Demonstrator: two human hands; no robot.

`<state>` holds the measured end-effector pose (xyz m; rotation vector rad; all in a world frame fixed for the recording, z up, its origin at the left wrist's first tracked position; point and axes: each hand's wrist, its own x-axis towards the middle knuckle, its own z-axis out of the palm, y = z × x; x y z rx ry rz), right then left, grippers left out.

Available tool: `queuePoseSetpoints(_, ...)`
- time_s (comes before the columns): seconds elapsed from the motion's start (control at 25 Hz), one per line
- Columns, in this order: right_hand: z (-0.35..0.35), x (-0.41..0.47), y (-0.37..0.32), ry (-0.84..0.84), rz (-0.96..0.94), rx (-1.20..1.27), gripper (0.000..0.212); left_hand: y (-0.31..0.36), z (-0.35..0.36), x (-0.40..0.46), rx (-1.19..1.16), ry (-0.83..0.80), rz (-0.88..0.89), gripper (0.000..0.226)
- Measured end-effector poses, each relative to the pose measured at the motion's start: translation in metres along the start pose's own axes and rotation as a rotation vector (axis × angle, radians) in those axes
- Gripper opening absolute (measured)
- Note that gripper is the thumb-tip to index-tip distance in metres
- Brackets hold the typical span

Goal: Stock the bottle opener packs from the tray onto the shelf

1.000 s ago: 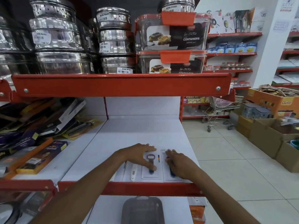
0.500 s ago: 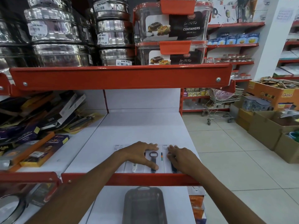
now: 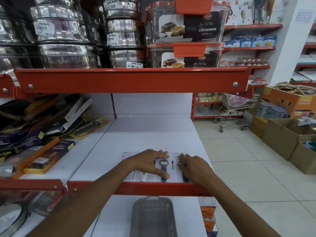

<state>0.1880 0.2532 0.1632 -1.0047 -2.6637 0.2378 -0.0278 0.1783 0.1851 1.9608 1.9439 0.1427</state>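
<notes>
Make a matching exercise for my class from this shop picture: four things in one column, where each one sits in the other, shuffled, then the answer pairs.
Things
1. bottle opener packs
2. grey tray
3. steel tins
4. shopping trolley

Places
A. stacked on the top shelf, above the red rail
B. on the tiled aisle floor, far right
C. flat at the front edge of the white shelf, under both hands
D. on the lower shelf, below the red front rail

Pairs: 1-C, 2-D, 3-A, 4-B. The left hand and right hand rest open on the packs.
</notes>
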Motion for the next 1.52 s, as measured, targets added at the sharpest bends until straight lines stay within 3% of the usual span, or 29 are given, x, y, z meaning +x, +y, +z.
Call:
queuePoseSetpoints(0.24,-0.005,0.006,-0.026,-0.097,-0.024,0.056,0.055,-0.032,-0.033,-0.035,-0.034,0.015,-0.08,0.102)
queuePoseSetpoints(0.44,0.006,0.013,-0.04,-0.19,-0.016,0.108,0.054,-0.048,-0.013,-0.045,-0.013,-0.04,-0.068,0.115)
queuePoseSetpoints(0.8,0.009,0.011,-0.04,-0.166,0.019,0.122,0.058,-0.052,-0.009,-0.045,-0.02,-0.026,-0.066,0.103)
queuePoseSetpoints(1.08,0.003,0.006,-0.045,-0.187,0.044,0.13,0.055,-0.067,-0.02,-0.073,-0.067,-0.028,-0.173,0.121)
queuePoseSetpoints(1.52,-0.001,0.004,-0.051,-0.129,-0.001,0.062,0.058,-0.06,-0.003,-0.082,0.043,0.05,-0.114,0.111)
